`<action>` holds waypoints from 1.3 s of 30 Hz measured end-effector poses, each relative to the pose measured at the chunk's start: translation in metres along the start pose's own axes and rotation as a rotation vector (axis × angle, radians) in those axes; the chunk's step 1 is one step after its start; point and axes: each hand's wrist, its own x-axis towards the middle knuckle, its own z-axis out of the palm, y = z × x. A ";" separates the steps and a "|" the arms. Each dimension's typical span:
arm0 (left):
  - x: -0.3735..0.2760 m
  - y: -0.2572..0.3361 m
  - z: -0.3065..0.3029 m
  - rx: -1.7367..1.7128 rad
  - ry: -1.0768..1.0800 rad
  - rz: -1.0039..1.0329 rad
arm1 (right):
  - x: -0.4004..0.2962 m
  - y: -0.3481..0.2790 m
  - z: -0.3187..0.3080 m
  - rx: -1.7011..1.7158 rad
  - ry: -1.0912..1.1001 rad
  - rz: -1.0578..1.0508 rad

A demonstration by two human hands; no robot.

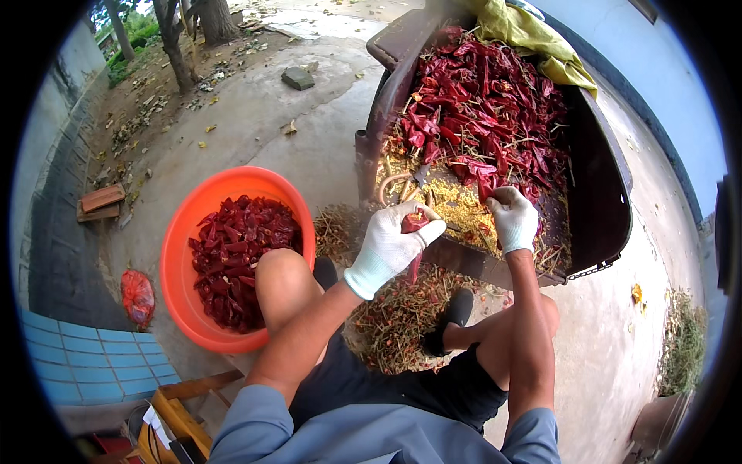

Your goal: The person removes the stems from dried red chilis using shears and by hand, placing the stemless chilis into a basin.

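My left hand (pixel 400 235), in a white knitted glove, is closed around a dried red chili pepper (pixel 414 221) above the near edge of a dark metal cart bed (pixel 469 258). To its right my right hand (pixel 515 217), gloved alike, pinches another dried red chili pepper (pixel 486 184) by its fingertips. Many dried chilies (pixel 469 98) with stems fill the far part of the bed. Loose yellow seeds (pixel 458 203) cover the near part, where scissors with tan handles (pixel 397 184) lie. At the left, an orange plastic basin (pixel 174 261) holds many dark red chili pieces (pixel 237 255).
A heap of stems and scraps (pixel 400 319) lies on the ground between my feet. Yellow-green cloth (pixel 527 35) hangs over the bed's far rim. A chain (pixel 590 271) hangs at its near right corner. Bricks (pixel 101 200) and a red plastic bag (pixel 138 297) are on the left.
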 end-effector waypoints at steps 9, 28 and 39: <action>-0.002 -0.005 0.015 0.844 0.090 0.678 | -0.063 -0.070 -0.039 -0.009 -0.017 -0.350; 0.013 0.003 -0.006 -0.257 0.055 0.008 | -0.059 -0.088 -0.079 0.357 -0.502 -0.089; 0.007 0.002 -0.013 -0.242 -0.153 -0.222 | -0.036 -0.072 -0.081 1.138 -0.172 0.316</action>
